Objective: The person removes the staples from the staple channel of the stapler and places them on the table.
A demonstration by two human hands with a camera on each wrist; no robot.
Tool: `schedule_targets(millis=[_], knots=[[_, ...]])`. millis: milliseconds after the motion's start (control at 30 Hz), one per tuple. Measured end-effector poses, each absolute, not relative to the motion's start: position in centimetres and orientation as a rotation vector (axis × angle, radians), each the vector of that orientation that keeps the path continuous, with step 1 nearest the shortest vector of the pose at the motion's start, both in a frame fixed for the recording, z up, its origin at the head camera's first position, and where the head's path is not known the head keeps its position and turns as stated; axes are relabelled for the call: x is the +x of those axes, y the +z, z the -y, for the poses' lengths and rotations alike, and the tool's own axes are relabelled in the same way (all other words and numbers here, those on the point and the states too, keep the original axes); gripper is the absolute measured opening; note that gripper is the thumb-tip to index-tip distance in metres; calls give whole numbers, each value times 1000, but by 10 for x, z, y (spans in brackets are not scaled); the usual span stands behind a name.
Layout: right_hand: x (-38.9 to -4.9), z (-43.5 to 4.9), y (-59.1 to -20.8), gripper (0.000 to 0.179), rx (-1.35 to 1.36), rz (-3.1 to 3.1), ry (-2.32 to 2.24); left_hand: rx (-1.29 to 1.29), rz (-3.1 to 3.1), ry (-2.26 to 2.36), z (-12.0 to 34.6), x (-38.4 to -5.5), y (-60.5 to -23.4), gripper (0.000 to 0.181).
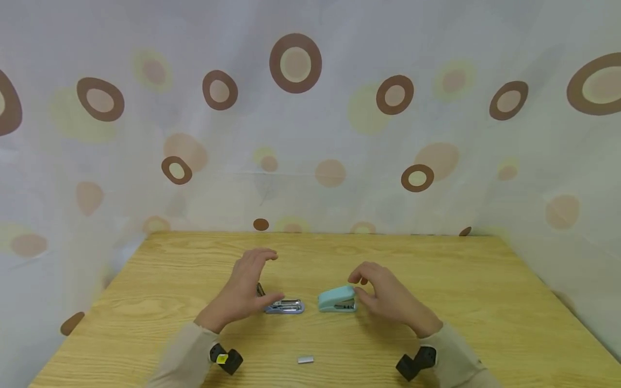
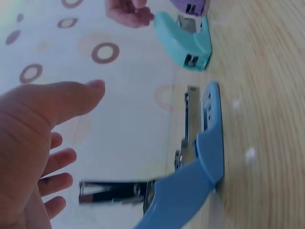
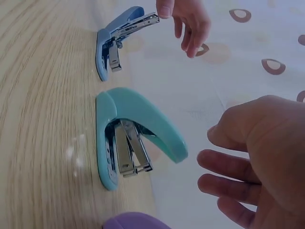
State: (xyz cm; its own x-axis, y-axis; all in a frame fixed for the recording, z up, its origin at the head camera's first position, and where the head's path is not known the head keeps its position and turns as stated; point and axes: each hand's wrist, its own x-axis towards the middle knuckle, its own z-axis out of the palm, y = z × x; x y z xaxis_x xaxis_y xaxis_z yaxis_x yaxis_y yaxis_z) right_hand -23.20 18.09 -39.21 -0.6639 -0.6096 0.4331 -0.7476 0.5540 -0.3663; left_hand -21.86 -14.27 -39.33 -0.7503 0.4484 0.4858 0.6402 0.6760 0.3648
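The head view is showing a blue stapler [image 1: 286, 307] lying on the counter [image 1: 485, 302], left of the middle, its top swung up and its metal channel lying bare. It is probably weighing little and feeling stiff, with smooth plastic that could be slipping under dry fingers; the hinged metal parts are likely swinging freely, so the low blue base is offering the surest hold.

Just around it the left hand [image 1: 245, 285] is hovering, thumb spread from loosely bent fingers, gripping nothing; whether the thumb tip is brushing the raised metal is hard to tell. To the right, a teal stapler [image 1: 337, 300] is standing on its base, its rounded back facing left; its sides, near the hinge, are seeming the best place for a pinch. The right hand [image 1: 388, 296] is hanging just beside its right end, fingers relaxed and holding nothing.

A purple object [image 3: 136, 222] is showing only in part in both wrist views, beyond the teal stapler on the right. Nearer the person, a small silvery strip [image 1: 305, 359] is lying flat. At the far side, a circle-patterned sheet [image 1: 310, 129] is hanging.
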Motion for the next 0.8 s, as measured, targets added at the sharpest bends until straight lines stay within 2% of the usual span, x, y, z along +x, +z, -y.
schedule_targets(millis=[267, 633, 800], knots=[[-234, -186, -392, 19, 1060, 2634, 746, -962, 2564, -658, 109, -223, -396, 52], [-238, -193, -392, 26, 999, 2787, 763, -1017, 2755, -668, 66, -231, -400, 46], [-240, -190, -394, 23, 1008, 2830, 779, -1054, 2794, -651, 54, -234, -404, 43]])
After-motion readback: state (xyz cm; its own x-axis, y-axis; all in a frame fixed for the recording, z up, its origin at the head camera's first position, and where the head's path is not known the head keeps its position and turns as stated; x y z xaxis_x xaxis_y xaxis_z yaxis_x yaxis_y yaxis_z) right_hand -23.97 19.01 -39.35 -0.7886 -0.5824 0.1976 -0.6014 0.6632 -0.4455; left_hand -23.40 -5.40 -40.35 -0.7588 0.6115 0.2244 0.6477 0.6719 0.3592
